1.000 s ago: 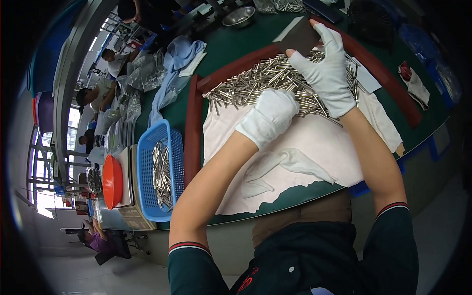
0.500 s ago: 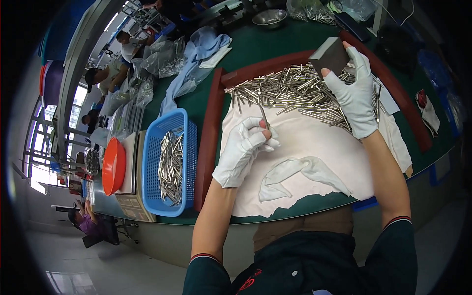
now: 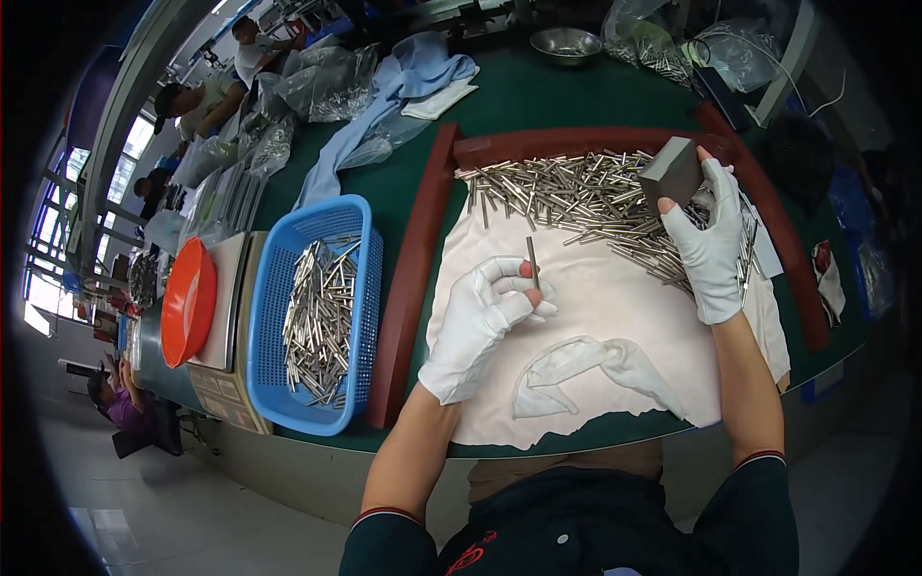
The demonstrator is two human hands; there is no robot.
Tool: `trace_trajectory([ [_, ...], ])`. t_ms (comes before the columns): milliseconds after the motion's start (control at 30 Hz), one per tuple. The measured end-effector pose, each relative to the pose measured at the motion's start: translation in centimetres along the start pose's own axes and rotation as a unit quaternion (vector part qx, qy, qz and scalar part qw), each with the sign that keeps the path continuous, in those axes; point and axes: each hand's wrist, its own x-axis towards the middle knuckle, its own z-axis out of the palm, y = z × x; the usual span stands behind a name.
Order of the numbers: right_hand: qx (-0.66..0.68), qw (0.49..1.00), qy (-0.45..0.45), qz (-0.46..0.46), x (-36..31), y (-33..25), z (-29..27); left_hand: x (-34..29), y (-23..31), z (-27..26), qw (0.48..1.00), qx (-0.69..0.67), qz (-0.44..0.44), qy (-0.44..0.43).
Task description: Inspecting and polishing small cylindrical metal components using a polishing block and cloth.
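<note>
My left hand (image 3: 485,317), in a white glove with bare fingertips, pinches a slim metal pin (image 3: 532,261) that points upward above the pale cloth (image 3: 634,312). Gloved the same way, my right hand (image 3: 709,245) grips a dark grey rectangular block (image 3: 676,173) between thumb and fingers. The block is held up over the right end of a heap of metal pins (image 3: 567,197) spread along the cloth's far side. Between my forearms a crumpled white cloth strip (image 3: 595,370) lies on the cloth.
Red-brown rails (image 3: 420,278) border the cloth at left, back and right. Left of them stand a blue plastic basket (image 3: 363,317) of pins and a red-orange bowl (image 3: 188,302). A metal bowl (image 3: 567,44) and plastic bags (image 3: 322,82) lie farther back. Co-workers sit at far left.
The view has shifted, so the table sits a little differently in it. The pin in my left hand now stands more upright. My right hand still holds the block.
</note>
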Motion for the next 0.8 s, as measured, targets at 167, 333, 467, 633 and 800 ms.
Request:
trace_trajectory([
  [167,0.013,1.000,-0.014,0.011,0.1,-0.8,0.4,-0.6,0.4,0.3,1.000,0.003,0.007,-0.017],
  [333,-0.067,0.995,0.029,-0.074,-0.6,0.6,-0.2,-1.1,0.4,1.0,0.997,0.039,0.018,-0.057],
  [467,-0.059,0.996,0.014,-0.063,-0.6,0.0,-0.2,-1.0,0.2,0.8,0.996,-0.036,-0.002,-0.085],
  [633,-0.063,0.995,0.020,-0.079,-0.6,0.3,0.0,-0.7,-0.5,0.3,0.974,-0.187,-0.063,-0.110],
  [800,-0.029,0.998,0.011,-0.063,-0.3,-0.2,0.5,-0.5,0.0,0.2,0.976,-0.170,-0.069,-0.118],
])
